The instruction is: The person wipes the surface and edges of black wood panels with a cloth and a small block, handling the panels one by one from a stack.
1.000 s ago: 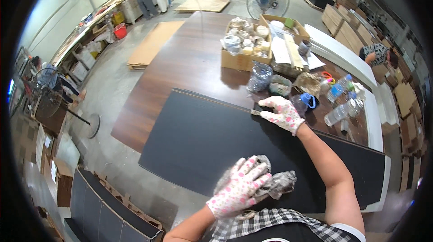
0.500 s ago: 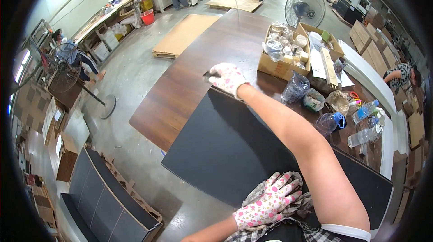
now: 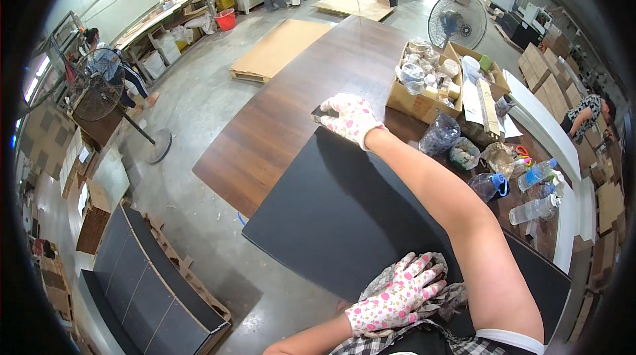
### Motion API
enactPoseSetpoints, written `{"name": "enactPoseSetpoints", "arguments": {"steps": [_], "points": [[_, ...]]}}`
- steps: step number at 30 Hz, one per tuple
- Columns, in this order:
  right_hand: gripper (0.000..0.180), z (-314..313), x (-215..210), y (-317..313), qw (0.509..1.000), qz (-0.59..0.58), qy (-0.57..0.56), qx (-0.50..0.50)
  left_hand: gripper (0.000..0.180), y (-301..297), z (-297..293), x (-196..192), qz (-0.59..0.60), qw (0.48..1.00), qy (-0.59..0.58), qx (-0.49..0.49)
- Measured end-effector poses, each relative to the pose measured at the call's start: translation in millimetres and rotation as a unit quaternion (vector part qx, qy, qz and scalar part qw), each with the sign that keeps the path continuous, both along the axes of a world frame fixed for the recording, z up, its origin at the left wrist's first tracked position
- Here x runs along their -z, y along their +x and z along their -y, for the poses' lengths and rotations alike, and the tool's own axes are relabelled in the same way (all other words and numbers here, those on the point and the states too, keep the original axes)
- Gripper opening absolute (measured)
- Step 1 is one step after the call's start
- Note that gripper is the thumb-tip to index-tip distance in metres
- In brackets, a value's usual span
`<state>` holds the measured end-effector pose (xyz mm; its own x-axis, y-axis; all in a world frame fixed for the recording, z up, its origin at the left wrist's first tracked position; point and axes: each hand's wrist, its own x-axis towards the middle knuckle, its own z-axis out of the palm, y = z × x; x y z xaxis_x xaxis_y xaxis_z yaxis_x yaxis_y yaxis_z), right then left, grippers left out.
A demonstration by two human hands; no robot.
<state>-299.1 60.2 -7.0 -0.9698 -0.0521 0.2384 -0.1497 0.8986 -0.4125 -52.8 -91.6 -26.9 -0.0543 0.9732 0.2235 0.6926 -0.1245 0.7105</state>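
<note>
A dark flat panel (image 3: 331, 202) lies before me, overlapping a brown wood-grain tabletop (image 3: 285, 100). My right hand (image 3: 351, 118), in a white floral glove, reaches to the panel's far corner. Its fingers are closed on a small dark block (image 3: 319, 115), mostly hidden by the glove, so its exact kind does not show. Close to my body, my left hand (image 3: 395, 295), gloved the same way, lies flat with fingers stretched out. Under it is a crumpled grey cloth (image 3: 438, 280) on the panel's near part.
Cardboard boxes (image 3: 414, 100) of jars and wrapped items stand on the tabletop's right, with bottles (image 3: 535, 209) nearer. A curved dark panelled piece (image 3: 142, 282) stands at lower left. Fans (image 3: 457, 20) stand around. One person (image 3: 109, 67) is at left, another (image 3: 588, 116) at right, others far back.
The whole view has shifted slightly. My right hand, still gripping the small block, has moved a little at the panel's far corner; my left hand stays on the cloth.
</note>
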Motion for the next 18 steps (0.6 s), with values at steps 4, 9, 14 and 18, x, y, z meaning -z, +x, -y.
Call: {"name": "enactPoseSetpoints", "arguments": {"steps": [4,9,14,18], "points": [[0.028,-6.8,-0.6,25.2,1.000,-0.003,0.020,0.017,0.078,-4.7,0.8,-6.8,-0.010,0.999,-0.041,0.018],[0.029,-1.4,15.8,32.6,0.997,0.043,-0.058,0.008,0.081,1.1,3.1,-0.7,-0.006,1.000,-0.027,0.014],[0.032,13.1,12.5,16.0,0.999,0.021,-0.034,0.016,0.081,-1.8,-3.4,-7.8,-0.015,0.999,-0.037,0.016],[0.033,11.5,12.8,21.4,0.999,0.011,-0.037,-0.005,0.082,-5.6,-0.2,-16.5,-0.021,0.998,-0.054,0.018]]}}
